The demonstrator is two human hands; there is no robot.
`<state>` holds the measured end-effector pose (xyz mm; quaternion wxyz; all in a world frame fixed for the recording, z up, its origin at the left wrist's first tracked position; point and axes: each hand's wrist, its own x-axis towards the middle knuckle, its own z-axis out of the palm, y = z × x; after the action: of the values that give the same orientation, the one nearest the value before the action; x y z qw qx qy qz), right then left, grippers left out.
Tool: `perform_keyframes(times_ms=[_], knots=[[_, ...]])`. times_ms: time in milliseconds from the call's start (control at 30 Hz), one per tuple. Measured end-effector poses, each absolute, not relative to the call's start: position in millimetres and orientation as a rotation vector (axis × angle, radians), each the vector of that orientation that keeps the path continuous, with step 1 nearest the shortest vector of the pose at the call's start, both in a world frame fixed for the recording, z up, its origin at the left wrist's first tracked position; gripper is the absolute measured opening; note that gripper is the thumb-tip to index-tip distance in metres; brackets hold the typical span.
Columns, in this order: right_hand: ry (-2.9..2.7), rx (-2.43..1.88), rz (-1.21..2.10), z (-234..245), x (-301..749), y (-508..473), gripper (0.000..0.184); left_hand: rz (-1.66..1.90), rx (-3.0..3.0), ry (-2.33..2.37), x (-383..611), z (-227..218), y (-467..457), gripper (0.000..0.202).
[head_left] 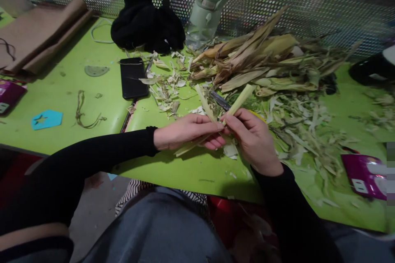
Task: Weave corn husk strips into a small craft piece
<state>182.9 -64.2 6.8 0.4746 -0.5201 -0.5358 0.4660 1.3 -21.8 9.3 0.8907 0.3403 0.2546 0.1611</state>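
Note:
Near the front of the green table (197,170), my two hands meet over pale green corn husk strips. My left hand (193,129) is closed on one husk strip (203,100), its thumb pressed along it; a lower piece juts out under the palm. Between thumb and fingers, my right hand (254,135) pinches another husk strip (242,98) that slants up to the right. The strips cross where the fingertips come together. Just behind them lie scissors (219,99), with a yellow handle partly hidden by my right hand.
Behind my hands are a pile of dried corn husks (253,55) and a green bottle (205,12). Husk scraps (308,135) spread to the right, near a purple packet (364,174). Leftward lie a black phone (133,78), black cloth (146,24), and brown paper (43,33).

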Motion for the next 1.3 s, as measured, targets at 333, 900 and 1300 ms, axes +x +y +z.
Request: perform_keyframes(times_ms=[333, 900, 1300], knots=[[-1.067, -1.215, 1.287, 5, 175, -68, 0.023, 0.381, 0.778, 0.509, 6, -3, -34, 0.016], [-1.900, -1.467, 0.329, 13, 177, -70, 0.021, 0.649, 0.831, 0.530, 0, 7, -25, 0.065], [-2.116, -1.375, 0.220, 19, 185, -73, 0.012, 0.515, 0.900, 0.421, -13, 10, 3, 0.023]])
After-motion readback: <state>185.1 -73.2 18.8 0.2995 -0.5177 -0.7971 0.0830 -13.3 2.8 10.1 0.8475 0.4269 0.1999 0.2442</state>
